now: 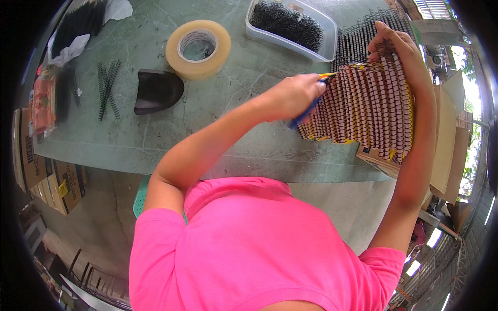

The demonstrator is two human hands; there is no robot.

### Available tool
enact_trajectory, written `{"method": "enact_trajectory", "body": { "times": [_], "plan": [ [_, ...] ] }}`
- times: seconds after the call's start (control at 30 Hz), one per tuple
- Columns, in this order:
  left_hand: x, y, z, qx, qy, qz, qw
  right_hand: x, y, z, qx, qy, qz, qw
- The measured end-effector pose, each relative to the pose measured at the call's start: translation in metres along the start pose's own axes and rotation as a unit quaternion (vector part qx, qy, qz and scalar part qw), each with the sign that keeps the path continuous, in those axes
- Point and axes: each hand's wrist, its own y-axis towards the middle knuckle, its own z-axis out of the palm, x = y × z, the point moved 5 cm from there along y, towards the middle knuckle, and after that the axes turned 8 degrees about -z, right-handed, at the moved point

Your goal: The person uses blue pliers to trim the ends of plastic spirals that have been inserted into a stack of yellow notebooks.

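A long row of wire-bound notebooks (363, 111) stands packed together at the right of the table, bindings up, with brown-and-white spines and bits of yellow along the edges. My left hand (301, 96) is closed on a thin blue-and-yellow piece (307, 113) at the row's left end. That piece looks like a notebook cover, though the fingers hide much of it. My right forearm lies along the right side of the row. Around its far right corner curl the fingers of my right hand (397, 49), partly hidden behind the bindings.
Loose black binding coils (365, 39) lie behind the notebooks, beside a clear plastic box (328, 31) full of black coils. A tape roll (223, 49), a black curved piece (157, 90) and several coils (110, 90) lie leftward. Cardboard boxes (448, 140) flank the green table (207, 135).
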Motion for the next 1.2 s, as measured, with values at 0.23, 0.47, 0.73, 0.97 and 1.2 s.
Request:
{"method": "enact_trajectory", "body": {
  "times": [0.23, 0.47, 0.73, 0.97, 1.2],
  "plan": [
    [0.004, 0.008, 0.007, -0.119, 0.250, 0.164, 0.947, 0.001, -0.014, -0.014, -0.021, -0.001, 0.031, 0.999],
    [0.006, -0.013, -0.010, -0.135, 0.121, 0.096, 0.979, 0.002, -0.005, -0.050, -0.066, 0.142, -0.050, 0.986],
    [0.026, -0.028, 0.059, -0.054, 0.186, 0.380, 0.904, 0.011, -0.007, -0.090, 0.073, 0.134, -0.050, 0.987],
    [0.035, -0.021, 0.080, -0.024, 0.217, 0.377, 0.900, -0.026, -0.021, -0.091, -0.058, 0.184, -0.020, 0.981],
    [0.034, -0.021, 0.083, -0.022, 0.212, 0.370, 0.904, 0.011, -0.024, -0.103, -0.111, 0.154, -0.096, 0.977]
  ]
}}
